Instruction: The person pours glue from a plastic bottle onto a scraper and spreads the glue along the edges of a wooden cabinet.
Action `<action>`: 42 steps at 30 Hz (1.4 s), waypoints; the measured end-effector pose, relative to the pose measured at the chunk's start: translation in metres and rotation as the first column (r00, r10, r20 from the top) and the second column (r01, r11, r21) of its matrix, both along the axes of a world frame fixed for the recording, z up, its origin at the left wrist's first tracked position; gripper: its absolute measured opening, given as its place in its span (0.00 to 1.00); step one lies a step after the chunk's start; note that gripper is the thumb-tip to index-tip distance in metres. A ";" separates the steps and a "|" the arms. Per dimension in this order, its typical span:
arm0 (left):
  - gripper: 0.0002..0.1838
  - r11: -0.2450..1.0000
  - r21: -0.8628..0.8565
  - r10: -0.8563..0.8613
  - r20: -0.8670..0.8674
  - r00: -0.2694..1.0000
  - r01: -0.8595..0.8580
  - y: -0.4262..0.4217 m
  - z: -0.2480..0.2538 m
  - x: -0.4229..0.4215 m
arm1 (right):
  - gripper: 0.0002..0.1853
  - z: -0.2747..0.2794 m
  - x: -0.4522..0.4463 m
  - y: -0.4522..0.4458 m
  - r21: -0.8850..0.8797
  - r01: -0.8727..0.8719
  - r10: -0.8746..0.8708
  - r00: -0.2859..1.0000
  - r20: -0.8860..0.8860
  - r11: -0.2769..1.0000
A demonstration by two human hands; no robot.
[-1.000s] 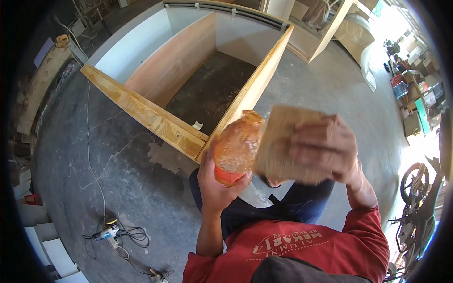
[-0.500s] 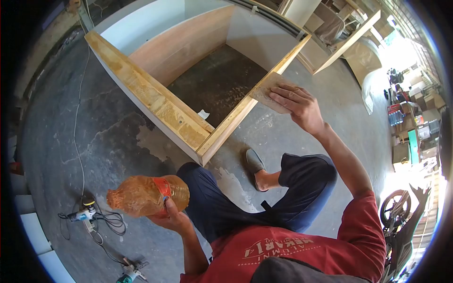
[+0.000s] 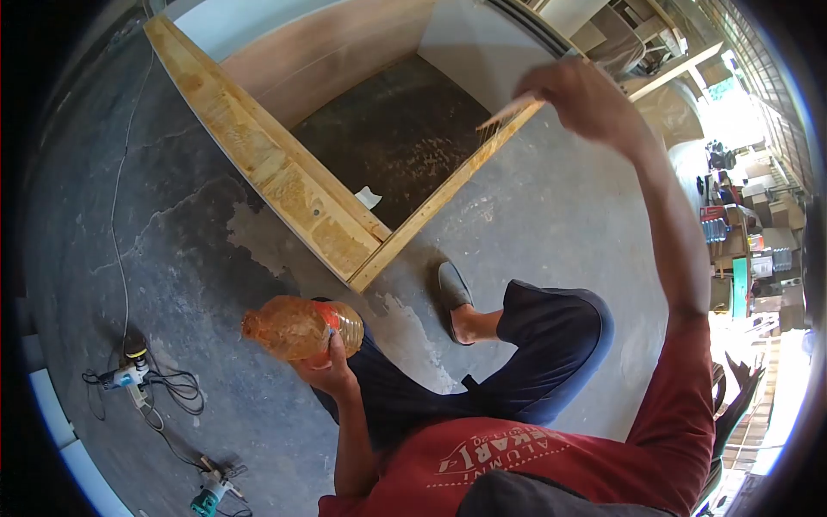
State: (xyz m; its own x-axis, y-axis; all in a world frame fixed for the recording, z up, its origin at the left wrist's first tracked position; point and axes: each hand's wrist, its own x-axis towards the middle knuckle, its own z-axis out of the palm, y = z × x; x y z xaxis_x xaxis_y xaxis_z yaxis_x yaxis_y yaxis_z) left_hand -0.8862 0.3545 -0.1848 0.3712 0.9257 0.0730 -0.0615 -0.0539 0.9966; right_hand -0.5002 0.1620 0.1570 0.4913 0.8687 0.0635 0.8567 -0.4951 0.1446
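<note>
A plastic bottle [image 3: 297, 329] coated in orange-brown material lies sideways in my left hand [image 3: 332, 370], whose fingers wrap round it from below. My right hand [image 3: 579, 96], blurred by motion, grips a thin flat piece [image 3: 510, 112] at the far part of the narrow wooden edge [image 3: 448, 189]. Thin strands hang between the piece and that edge. A wider wooden rail [image 3: 258, 159] of the same frame meets the narrow edge at the near corner and bears glossy yellowish patches.
A white scrap [image 3: 368, 197] lies inside the frame near the corner. Two corded power tools, one with a round pad [image 3: 131, 372] and one green [image 3: 209, 495], rest on the floor at lower left. Shelves with boxes and bottles [image 3: 743, 228] stand at right.
My right hand has moved with the flat piece farther along the narrow edge. My left hand with the bottle has come slightly right and up from where it was half a second ago.
</note>
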 end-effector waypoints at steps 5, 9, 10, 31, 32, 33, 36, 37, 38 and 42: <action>0.46 0.999 -0.008 -0.050 -0.014 0.999 0.050 0.005 -0.006 0.001 | 0.19 0.005 0.036 0.061 -0.409 0.153 -0.209 0.973 -0.096 0.900; 0.46 0.999 -0.023 -0.035 0.006 0.999 0.035 0.006 -0.006 0.002 | 0.18 -0.008 0.040 0.061 -0.418 0.106 -0.140 0.989 -0.051 0.902; 0.46 0.999 -0.020 -0.043 -0.013 0.999 0.042 0.006 -0.003 0.003 | 0.18 -0.008 0.038 0.058 -0.388 0.093 -0.122 0.991 -0.052 0.917; 0.36 0.999 -0.019 -0.050 -0.048 0.998 0.049 0.011 -0.006 0.008 | 0.28 -0.083 -0.075 -0.060 0.393 -0.031 -0.001 0.997 0.083 0.919; 0.36 0.998 -0.017 -0.056 -0.050 0.997 0.055 0.011 -0.009 0.008 | 0.29 -0.086 -0.075 -0.058 0.413 -0.045 0.000 0.994 0.109 0.910; 0.37 0.998 -0.026 -0.065 -0.038 0.997 0.064 0.011 -0.014 0.008 | 0.29 -0.088 -0.079 -0.058 0.414 -0.039 -0.006 0.994 0.105 0.909; 0.39 0.997 -0.027 -0.074 -0.009 0.997 0.074 0.010 -0.007 0.010 | 0.29 -0.088 -0.091 -0.057 0.354 -0.034 0.014 0.998 0.059 0.935; 0.39 0.997 -0.019 -0.077 0.007 0.997 0.078 0.010 -0.003 0.011 | 0.29 -0.083 -0.092 -0.060 0.356 -0.029 0.019 0.999 0.030 0.934; 0.39 0.997 -0.019 -0.075 0.006 0.997 0.076 0.010 -0.003 0.012 | 0.30 -0.081 -0.093 -0.062 0.359 -0.021 0.023 1.000 0.000 0.933; 0.42 0.995 -0.041 -0.095 -0.011 0.995 0.095 0.010 0.003 0.014 | 0.30 -0.085 -0.095 -0.046 0.407 0.093 -0.102 0.995 0.001 0.909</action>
